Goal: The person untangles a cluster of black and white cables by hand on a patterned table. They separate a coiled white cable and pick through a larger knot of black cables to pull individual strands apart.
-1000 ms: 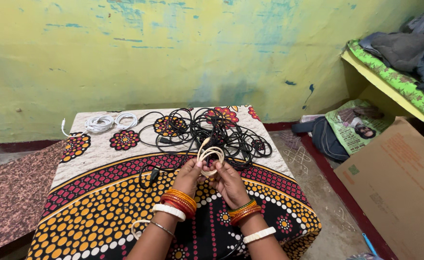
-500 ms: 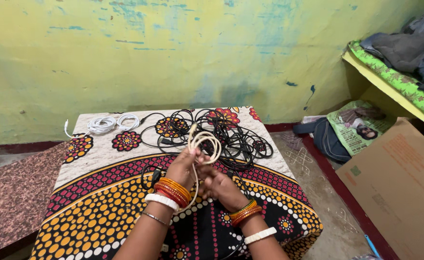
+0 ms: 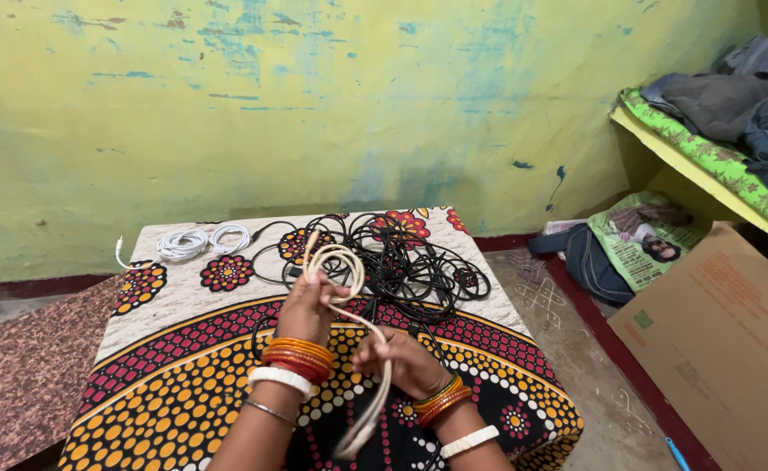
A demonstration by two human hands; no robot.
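Nearest me, my right hand point(image 3: 401, 358) pinches the loose tail of the cream round-sheathed cable point(image 3: 368, 392), which runs up and leftward to its coil, clamped in my left hand's point(image 3: 304, 305) grip above the patterned-cloth table point(image 3: 166, 384), before the tangled black cords point(image 3: 410, 257).
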